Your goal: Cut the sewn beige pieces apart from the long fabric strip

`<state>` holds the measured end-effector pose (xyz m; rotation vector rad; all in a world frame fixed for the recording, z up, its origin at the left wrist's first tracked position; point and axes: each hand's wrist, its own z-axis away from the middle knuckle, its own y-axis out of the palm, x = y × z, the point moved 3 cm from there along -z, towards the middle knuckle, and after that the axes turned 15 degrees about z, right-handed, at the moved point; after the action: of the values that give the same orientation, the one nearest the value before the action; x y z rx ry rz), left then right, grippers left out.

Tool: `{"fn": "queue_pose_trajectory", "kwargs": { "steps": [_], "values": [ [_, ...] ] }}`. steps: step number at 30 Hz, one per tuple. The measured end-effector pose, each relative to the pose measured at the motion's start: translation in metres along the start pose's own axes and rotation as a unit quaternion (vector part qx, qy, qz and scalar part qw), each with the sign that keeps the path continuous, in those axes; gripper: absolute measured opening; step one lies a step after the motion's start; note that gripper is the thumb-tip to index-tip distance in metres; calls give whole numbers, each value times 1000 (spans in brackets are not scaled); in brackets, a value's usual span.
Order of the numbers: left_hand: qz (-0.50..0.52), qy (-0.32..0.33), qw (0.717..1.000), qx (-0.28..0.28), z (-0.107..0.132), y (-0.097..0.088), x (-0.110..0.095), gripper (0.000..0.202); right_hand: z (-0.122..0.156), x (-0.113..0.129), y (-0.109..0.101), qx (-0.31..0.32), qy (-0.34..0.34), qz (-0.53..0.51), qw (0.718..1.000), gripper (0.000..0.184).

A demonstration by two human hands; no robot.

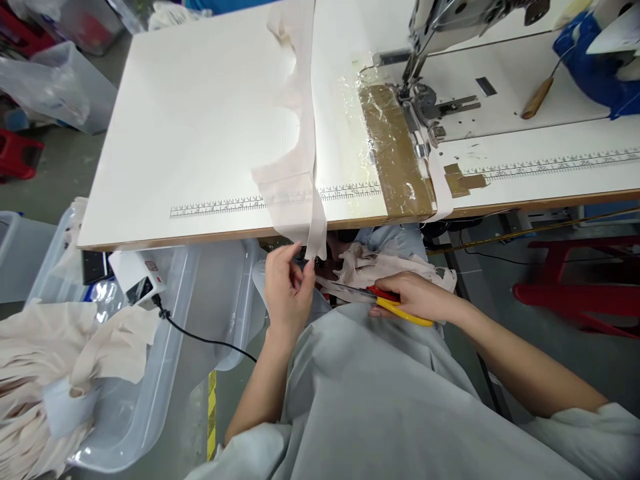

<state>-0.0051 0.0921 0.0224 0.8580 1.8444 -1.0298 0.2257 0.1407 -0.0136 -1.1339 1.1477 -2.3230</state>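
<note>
A pale pink fabric strip (300, 133) lies across the white sewing table (200, 120) and hangs over its front edge. Below that edge my left hand (287, 290) pinches the strip's hanging end between thumb and fingers. My right hand (417, 298) is closed round the yellow and red handles of a pair of scissors (380, 301), whose blades point left toward the left hand. More pale fabric (380, 263) is bunched in my lap just behind the scissors.
A sewing machine (440, 40) stands at the table's right, with brown tape (395, 153) in front of its needle. Clear plastic bins (150, 373) with beige fabric pieces (45, 373) sit at lower left. A wooden-handled tool (537, 98) and blue cloth (595, 60) lie far right.
</note>
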Motion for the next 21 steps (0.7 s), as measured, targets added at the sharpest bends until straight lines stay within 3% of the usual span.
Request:
{"fn": "queue_pose_trajectory", "kwargs": {
  "steps": [2,4,6,8,10,11,13,15,16,18,20,21],
  "values": [
    [-3,0,1000,27,-12,14,-1,30,7,2,2,-10,9,-26,1000,58],
    [4,-39,998,55,-17,20,8,25,14,2,1,-27,15,-43,999,57],
    [2,-94,995,43,-12,10,28,27,21,-2,-3,-52,25,-64,996,57],
    [-50,-188,981,-13,0,-18,60,26,30,-11,-7,-75,38,-86,993,57],
    [-164,-329,927,-78,18,-60,97,22,37,-22,-9,-91,52,-105,989,57],
    [-195,-367,905,-92,28,-80,111,19,40,-27,-9,-97,58,-112,987,57],
    [-242,-420,868,-111,47,-113,128,9,43,-35,-7,-102,66,-123,985,56],
    [-262,-443,850,-114,62,-129,129,11,41,-38,-5,-103,71,-129,984,55],
    [-256,-446,851,-105,68,-129,123,18,38,-38,-4,-101,74,-131,984,55],
    [-171,-436,881,-65,72,-113,104,28,32,-32,-4,-86,74,-134,984,55],
    [17,-421,907,0,67,-83,77,40,24,-23,-5,-71,67,-139,986,55],
    [128,-415,900,39,63,-65,62,46,21,-18,-6,-65,61,-141,986,55]
  ]
}}
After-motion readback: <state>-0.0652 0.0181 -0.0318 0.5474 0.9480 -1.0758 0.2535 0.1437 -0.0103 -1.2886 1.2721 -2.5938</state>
